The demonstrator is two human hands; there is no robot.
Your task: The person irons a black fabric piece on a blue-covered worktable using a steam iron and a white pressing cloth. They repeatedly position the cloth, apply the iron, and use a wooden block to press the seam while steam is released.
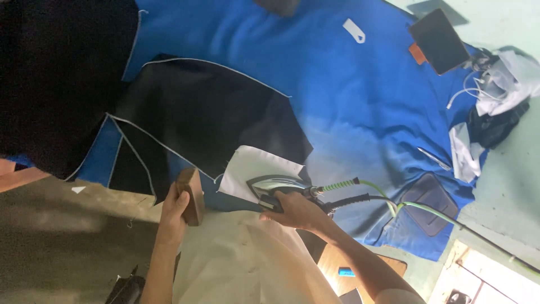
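Cream cloth (247,259) spreads lowest in the view, between the two forearms, below the steam iron (278,188) that serves as the landmark. Fingers of the right hand (295,209) are clenched around the iron's dark handle, the hand sitting on the iron's lower side. Its silver soleplate end lies on a white fabric piece (247,169), which rests at the edge of a black garment panel (208,112) with thin white piping. To the left of the iron, the left hand (175,209) grips a brown wooden block (192,194), fingers wrapped around its lower end, the block standing just beside the white piece. From the iron's right end a green hose (394,205) and a black cord run off to the right. All of this lies on a blue padded table cover (360,101). Far right of the iron and higher up, a dark tablet (440,40) lies near a heap of white and black cloth scraps (500,95).
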